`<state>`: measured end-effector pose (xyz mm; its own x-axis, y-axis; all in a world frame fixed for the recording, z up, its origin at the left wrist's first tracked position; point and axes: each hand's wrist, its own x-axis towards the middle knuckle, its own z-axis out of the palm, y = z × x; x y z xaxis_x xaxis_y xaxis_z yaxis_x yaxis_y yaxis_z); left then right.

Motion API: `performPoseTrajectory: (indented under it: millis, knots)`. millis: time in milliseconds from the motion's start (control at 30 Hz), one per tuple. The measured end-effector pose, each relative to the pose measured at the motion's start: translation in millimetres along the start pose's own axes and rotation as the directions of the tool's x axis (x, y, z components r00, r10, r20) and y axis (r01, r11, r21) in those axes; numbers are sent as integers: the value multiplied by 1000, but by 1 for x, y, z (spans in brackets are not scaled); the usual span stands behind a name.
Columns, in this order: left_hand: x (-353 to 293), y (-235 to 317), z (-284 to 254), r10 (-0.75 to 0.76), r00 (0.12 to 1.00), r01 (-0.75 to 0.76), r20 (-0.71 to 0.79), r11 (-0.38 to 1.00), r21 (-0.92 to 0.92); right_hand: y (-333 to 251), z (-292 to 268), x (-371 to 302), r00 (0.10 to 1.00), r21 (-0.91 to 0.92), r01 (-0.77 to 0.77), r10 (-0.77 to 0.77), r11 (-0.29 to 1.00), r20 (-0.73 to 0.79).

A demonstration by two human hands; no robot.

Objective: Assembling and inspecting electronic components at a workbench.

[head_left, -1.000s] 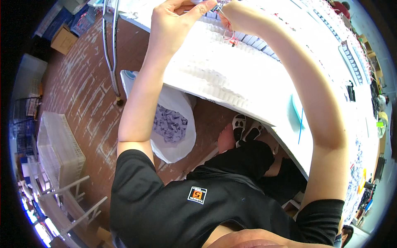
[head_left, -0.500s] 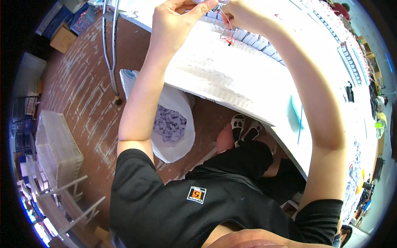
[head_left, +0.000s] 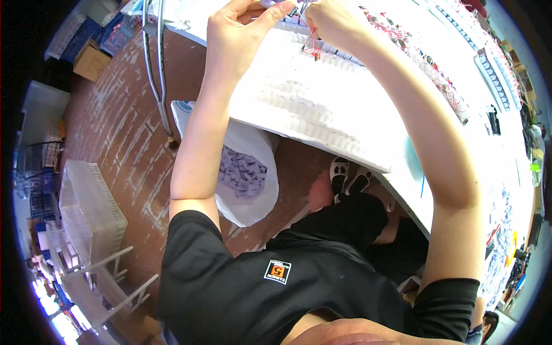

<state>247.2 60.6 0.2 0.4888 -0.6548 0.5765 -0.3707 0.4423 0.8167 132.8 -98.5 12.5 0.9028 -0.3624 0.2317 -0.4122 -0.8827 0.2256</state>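
Both my hands are raised close together over the white table, at the upper edge of the view. My left hand [head_left: 238, 34] is closed, thumb and fingers pinching a small part [head_left: 293, 10] with thin wires. Beside it, my right hand [head_left: 336, 24] has its fingers bent in at the same part, and the wrist partly covers what they grip. Thin red and white wires [head_left: 312, 46] with small red ends hang between the hands. The upper edge cuts off part of the fingers and the held part, so its exact kind cannot be made out.
Rows of small white pieces [head_left: 305, 109] line the near side of the table [head_left: 368, 135]. Bundles of red-wired parts [head_left: 422, 60] lie beyond my right forearm. Below the table edge stands a white bag [head_left: 261, 204] of grey pieces. A metal leg frame [head_left: 150, 75] and a plastic crate [head_left: 92, 210] are at left.
The whole view has shifted slightly, showing more red-wired bundles past my right arm. My hands remain together, and the dangling wires hang a little further left.
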Motion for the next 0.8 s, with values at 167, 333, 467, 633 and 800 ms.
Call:
performPoseTrajectory:
  millis: [167, 333, 467, 633, 800]
  knots:
    - [-11, 40, 5, -141, 990, 140, -22, 989, -39, -7, -35, -27, 995, 185, 7, 11, 983, -96]
    - [-8, 32, 4, -99, 995, 99, -14, 995, -28, -1, -32, -34, 986, 345, 8, 50, 939, -157]
    - [-10, 38, 7, -135, 991, 135, -5, 991, -11, 3, -23, -31, 987, 353, -45, 97, 934, -131]
    - [-12, 46, 8, -161, 987, 161, -9, 987, -16, -15, -35, -39, 984, 170, 15, 16, 985, -178]
    - [-13, 38, 4, -113, 994, 113, 10, 993, -32, -19, -35, -39, 974, 133, -116, 139, 984, -180]
